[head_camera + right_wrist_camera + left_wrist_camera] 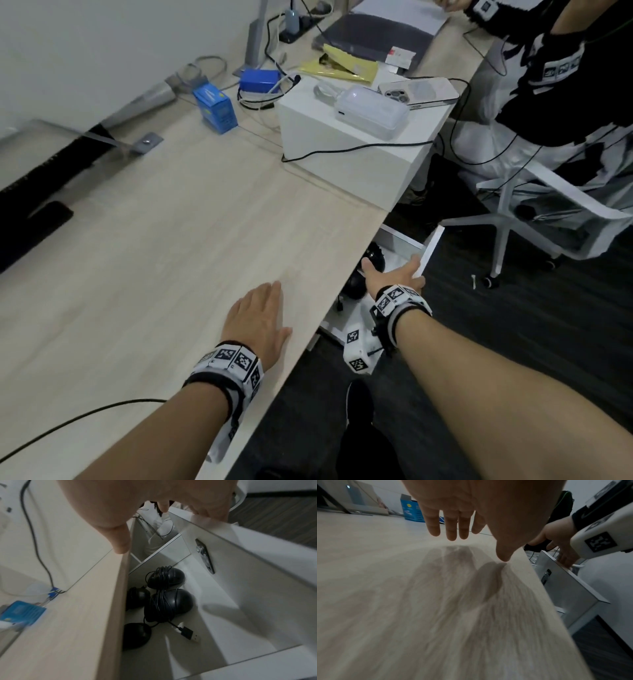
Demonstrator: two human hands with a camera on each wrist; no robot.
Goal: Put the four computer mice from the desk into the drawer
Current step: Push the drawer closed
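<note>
Several black wired mice lie in the open white drawer under the desk edge, their cables wound round them and a USB plug loose on the drawer floor. From the head view only two mice show past the desk. My right hand reaches over the drawer; its fingers lie on the top edge of the front panel and the thumb is spread away. My left hand rests flat and empty on the desk near its front edge.
A white box with a phone and a clear case stands on the desk's far right, with a black cable across it. Blue boxes and cables lie behind. A seated person and a white chair are to the right of the drawer.
</note>
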